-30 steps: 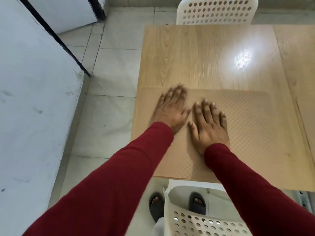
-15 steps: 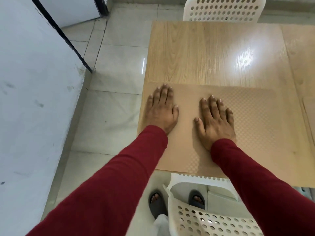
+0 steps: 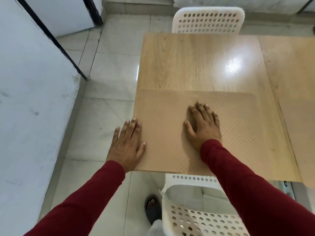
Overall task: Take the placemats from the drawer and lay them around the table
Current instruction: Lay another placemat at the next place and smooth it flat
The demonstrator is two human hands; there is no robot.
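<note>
Placemat (image 3: 170,133) lies flat, lower centre of frame, at near left corner of table (image 3: 187,65). Our right hand (image 3: 203,125) presses it, fingers spread, gripping nothing; left hand (image 3: 127,143) open at mat's left edge. Risk we see: sideways push slides mat off table edge.

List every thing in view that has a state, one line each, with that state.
Near placemat: flat on the table, at its left end.
Second placemat: flat, to the right, partly out of frame.
Table: far half bare and glossy.
Left hand: open, flat, at the near placemat's left edge.
Right hand: open, palm down on the near placemat.
Far chair: pushed up to the table.
Near chair: at the near edge.
</note>
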